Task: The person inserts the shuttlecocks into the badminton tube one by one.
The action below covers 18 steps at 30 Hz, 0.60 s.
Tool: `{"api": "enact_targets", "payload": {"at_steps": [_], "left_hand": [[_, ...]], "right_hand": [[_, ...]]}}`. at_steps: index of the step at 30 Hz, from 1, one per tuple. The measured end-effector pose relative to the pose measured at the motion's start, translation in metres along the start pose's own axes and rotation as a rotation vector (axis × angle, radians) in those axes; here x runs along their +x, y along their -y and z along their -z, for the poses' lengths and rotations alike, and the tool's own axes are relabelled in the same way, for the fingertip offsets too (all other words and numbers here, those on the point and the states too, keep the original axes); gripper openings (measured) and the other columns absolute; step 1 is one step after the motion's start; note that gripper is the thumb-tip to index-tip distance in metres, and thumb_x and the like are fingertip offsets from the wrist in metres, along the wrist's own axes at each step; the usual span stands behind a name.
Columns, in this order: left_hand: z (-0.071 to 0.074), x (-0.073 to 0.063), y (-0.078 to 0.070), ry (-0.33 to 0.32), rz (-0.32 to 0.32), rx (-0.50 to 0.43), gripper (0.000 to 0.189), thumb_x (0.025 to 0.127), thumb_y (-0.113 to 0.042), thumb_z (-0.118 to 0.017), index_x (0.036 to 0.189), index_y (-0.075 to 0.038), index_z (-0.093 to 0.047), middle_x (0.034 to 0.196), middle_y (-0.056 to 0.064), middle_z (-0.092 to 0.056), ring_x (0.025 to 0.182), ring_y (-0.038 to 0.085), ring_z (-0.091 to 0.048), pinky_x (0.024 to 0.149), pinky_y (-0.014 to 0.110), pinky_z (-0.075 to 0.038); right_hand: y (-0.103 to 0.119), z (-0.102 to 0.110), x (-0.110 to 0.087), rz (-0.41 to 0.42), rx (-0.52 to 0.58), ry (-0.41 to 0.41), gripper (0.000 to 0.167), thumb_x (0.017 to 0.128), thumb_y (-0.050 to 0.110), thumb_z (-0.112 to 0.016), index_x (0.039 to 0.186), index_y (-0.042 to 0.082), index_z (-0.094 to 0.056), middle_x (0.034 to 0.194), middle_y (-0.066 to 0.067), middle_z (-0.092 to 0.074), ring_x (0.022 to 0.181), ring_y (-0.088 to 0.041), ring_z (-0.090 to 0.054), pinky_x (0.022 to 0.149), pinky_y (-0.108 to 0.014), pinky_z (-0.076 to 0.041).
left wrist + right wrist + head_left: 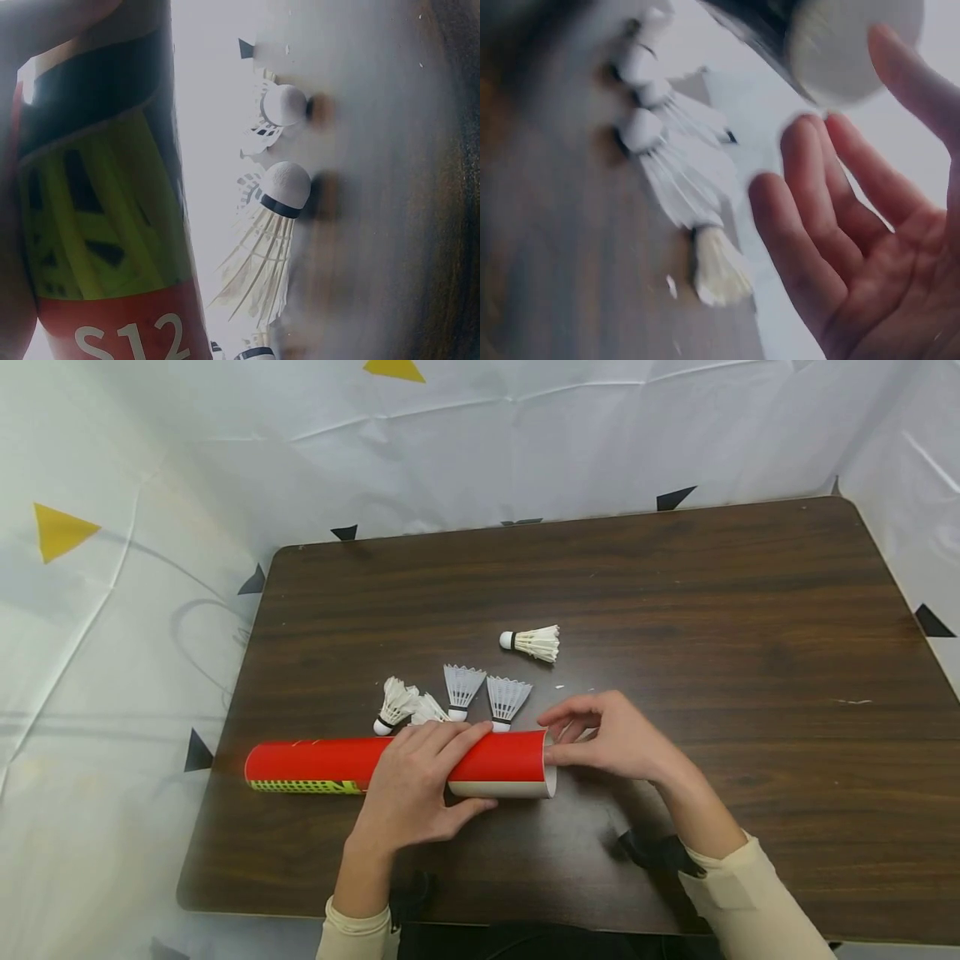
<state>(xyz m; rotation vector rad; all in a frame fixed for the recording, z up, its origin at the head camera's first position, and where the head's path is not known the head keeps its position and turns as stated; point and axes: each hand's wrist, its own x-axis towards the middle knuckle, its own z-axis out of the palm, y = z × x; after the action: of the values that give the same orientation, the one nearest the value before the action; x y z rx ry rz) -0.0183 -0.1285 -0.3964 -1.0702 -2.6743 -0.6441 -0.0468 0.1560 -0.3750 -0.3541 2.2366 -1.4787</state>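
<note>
Crosswise, a red tube [512, 758] is gripped by the left hand [420, 785] over the near left part of the counter [720, 635].
It is clasped from above, presumably so that rolling is prevented, its uncovered mouth being faced right. There the right hand [611, 739] is held with fingers loosely curved, nothing gripped; contact with the rim cannot be told. Four shuttlecocks [462, 685] are clustered just beyond; a fifth [536, 643] is set farther off.

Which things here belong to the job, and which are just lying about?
Likely part of the job:
- red tube, held by the left hand
- right hand, at its open end
- loose shuttlecocks beyond it

Apparently not:
- small white scraps on the table
- yellow triangles on the white sheeting
</note>
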Motion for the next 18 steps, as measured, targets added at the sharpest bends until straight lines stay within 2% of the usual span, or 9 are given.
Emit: {"api": "enact_targets", "payload": {"at_steps": [4, 7, 10, 12, 14, 18], "left_hand": [[0.0, 0.0, 0.0, 0.002, 0.005, -0.005, 0.083, 0.071, -0.054, -0.079, 0.143, -0.022, -0.051, 0.124, -0.001, -0.062, 0.11, 0.019, -0.058, 0.092, 0.042, -0.047], [0.0, 0.0, 0.0, -0.001, 0.007, -0.006, 0.083, 0.071, -0.054, -0.079, 0.142, -0.022, -0.051, 0.123, -0.001, -0.062, 0.11, 0.018, -0.058, 0.092, 0.041, -0.046], [0.0, 0.0, 0.0, -0.004, 0.005, -0.007, 0.082, 0.071, -0.053, -0.079, 0.141, -0.021, -0.053, 0.123, -0.001, -0.062, 0.11, 0.018, -0.058, 0.091, 0.04, -0.046], [0.0, 0.0, 0.0, -0.002, 0.005, -0.004, 0.081, 0.071, -0.054, -0.079, 0.141, -0.021, -0.053, 0.123, -0.001, -0.062, 0.11, 0.018, -0.058, 0.091, 0.04, -0.046], [0.0, 0.0, 0.0, -0.001, 0.003, -0.004, 0.081, 0.071, -0.053, -0.079, 0.141, -0.02, -0.054, 0.123, -0.001, -0.062, 0.11, 0.019, -0.058, 0.091, 0.041, -0.046], [0.0, 0.0, 0.0, 0.0, -0.002, -0.002, 0.082, 0.071, -0.053, -0.08, 0.141, -0.02, -0.053, 0.122, -0.001, -0.062, 0.11, 0.018, -0.058, 0.091, 0.041, -0.046]], "right_hand": [[-0.009, 0.025, 0.0, 0.032, 0.072, 0.07, 0.039, 0.082, 0.017, -0.079, 0.118, 0.006, -0.069, 0.101, -0.011, -0.07, 0.086, -0.024, -0.067, 0.077, -0.037, -0.055], [-0.019, 0.032, 0.006, 0.046, 0.083, 0.017, 0.037, 0.085, 0.012, -0.076, 0.12, 0.004, -0.067, 0.105, -0.015, -0.07, 0.089, -0.025, -0.068, 0.077, -0.035, -0.055], [-0.027, 0.023, 0.02, 0.038, 0.008, -0.073, 0.038, 0.088, 0.01, -0.073, 0.124, 0.002, -0.065, 0.11, -0.016, -0.069, 0.094, -0.025, -0.068, 0.083, -0.037, -0.053], [-0.031, 0.012, 0.03, 0.03, -0.065, -0.104, 0.042, 0.089, 0.01, -0.071, 0.13, 0.002, -0.061, 0.117, -0.016, -0.067, 0.1, -0.027, -0.067, 0.088, -0.043, -0.051], [-0.033, 0.0, 0.039, 0.052, -0.146, -0.115, 0.049, 0.089, 0.008, -0.071, 0.135, 0.001, -0.056, 0.124, -0.016, -0.064, 0.108, -0.03, -0.064, 0.093, -0.049, -0.048], [-0.039, -0.016, 0.053, 0.116, -0.278, -0.133, 0.061, 0.085, 0.009, -0.074, 0.141, 0.005, -0.051, 0.136, -0.014, -0.056, 0.116, -0.033, -0.058, 0.095, -0.051, -0.047]]}}
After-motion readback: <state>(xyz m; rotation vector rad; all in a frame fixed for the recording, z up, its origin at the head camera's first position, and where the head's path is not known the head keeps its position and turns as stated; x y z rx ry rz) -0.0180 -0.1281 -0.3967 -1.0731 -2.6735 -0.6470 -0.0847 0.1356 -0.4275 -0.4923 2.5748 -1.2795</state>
